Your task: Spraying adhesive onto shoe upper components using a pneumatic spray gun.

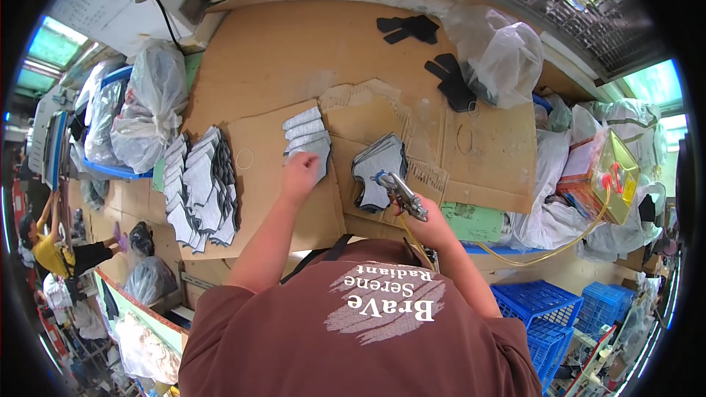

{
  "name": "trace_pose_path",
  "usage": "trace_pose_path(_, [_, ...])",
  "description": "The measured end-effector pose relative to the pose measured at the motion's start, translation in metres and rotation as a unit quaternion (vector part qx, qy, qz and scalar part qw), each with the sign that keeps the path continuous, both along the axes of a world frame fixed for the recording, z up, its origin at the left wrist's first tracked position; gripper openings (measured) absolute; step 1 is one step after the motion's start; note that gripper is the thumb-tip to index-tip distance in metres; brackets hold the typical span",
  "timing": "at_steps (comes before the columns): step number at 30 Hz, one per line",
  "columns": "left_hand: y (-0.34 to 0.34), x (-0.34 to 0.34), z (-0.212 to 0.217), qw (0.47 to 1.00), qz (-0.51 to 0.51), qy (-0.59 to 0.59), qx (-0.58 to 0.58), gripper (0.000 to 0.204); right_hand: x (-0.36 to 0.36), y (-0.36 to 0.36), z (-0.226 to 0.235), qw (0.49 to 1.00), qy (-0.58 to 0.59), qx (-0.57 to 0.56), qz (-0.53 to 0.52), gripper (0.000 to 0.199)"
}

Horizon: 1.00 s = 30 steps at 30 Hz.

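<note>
The right hand (430, 225) grips a metal spray gun (401, 195), with its tip over a pile of grey pieces (384, 153). The pile sits near the middle of the worktop's (279, 51) near edge. The left hand (300, 175) has curled fingers and rests on a short row of grey pieces (303, 126), just left of the pile. Whether it pinches one cannot be told.

Two long rows of grey pieces (209, 184) lie by the worktop's near left corner, each piece partly on top of another. Those rows look done. The short row has only a few pieces, so it seems just begun. The pile looks like the part left.
</note>
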State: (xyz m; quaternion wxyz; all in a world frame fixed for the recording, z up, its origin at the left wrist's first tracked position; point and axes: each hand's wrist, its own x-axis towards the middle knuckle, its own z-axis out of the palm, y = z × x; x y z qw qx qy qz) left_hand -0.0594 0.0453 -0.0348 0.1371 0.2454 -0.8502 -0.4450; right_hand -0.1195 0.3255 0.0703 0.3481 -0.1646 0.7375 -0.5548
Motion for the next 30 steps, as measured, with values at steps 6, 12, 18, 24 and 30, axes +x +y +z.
trace_pose_path(6, [0.056,-0.011,0.026,0.981,-0.065,-0.005,0.183,0.018,0.001,-0.007,-0.004,1.000,-0.005,-0.001,-0.013,0.014])
trace_pose_path(12, [0.063,-0.015,0.025,0.987,-0.040,0.002,0.158,0.016,-0.003,-0.004,-0.010,0.999,0.006,0.021,0.029,0.020])
trace_pose_path(18, [0.064,-0.016,0.028,0.990,-0.038,0.021,0.132,0.016,-0.002,-0.005,-0.011,0.998,-0.031,-0.007,-0.050,0.011])
trace_pose_path(24, [0.067,-0.016,0.034,0.994,-0.031,0.001,0.104,0.018,-0.009,0.005,-0.003,0.992,-0.055,-0.003,-0.114,0.014])
trace_pose_path(30, [0.071,-0.018,0.033,0.998,-0.018,-0.004,0.057,0.017,-0.014,0.014,0.000,0.991,-0.048,0.046,-0.118,0.019])
